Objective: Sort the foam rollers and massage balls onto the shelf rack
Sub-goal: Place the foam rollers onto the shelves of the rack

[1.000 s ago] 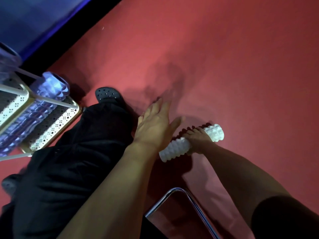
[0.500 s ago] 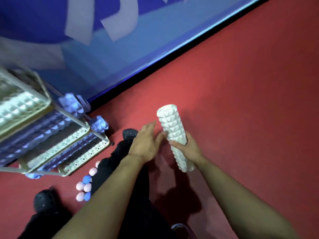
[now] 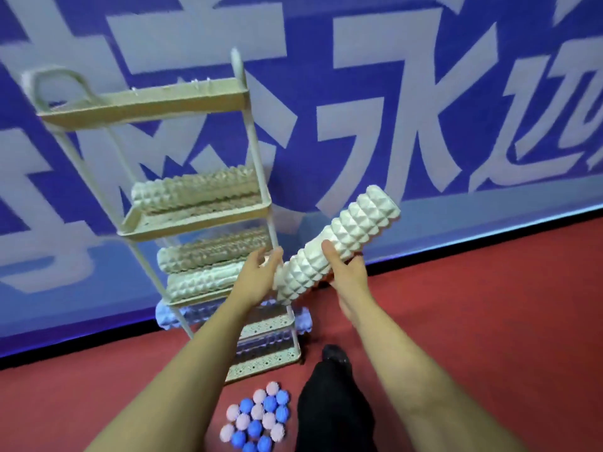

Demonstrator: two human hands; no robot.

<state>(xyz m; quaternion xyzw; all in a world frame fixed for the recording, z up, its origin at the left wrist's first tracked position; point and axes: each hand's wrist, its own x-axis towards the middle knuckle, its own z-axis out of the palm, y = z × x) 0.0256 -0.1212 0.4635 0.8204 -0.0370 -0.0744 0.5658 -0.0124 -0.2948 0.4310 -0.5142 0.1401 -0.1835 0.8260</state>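
Observation:
A white knobbed foam roller [image 3: 346,236] is held slanted in the air, its upper end pointing right. My right hand [image 3: 347,272] grips its middle from below. My left hand [image 3: 259,277] cups its lower end with spread fingers. Just left of it stands the cream shelf rack [image 3: 182,216]. The rack's top tier is bare, its middle tiers carry white rollers [image 3: 195,194], and its lower tiers carry blue rollers [image 3: 199,313]. Several pink and blue spiky massage balls [image 3: 257,419] lie clustered on the red floor in front of the rack.
A blue wall banner [image 3: 424,93] with large pale characters rises right behind the rack. My black trouser leg and shoe [image 3: 332,396] stand beside the balls. Red floor [image 3: 489,321] stretches to the right.
The roller was picked off the floor by my right hand, raised, and turned slanted. My left hand came onto its lower end. The view lifted from the floor up to the rack and banner.

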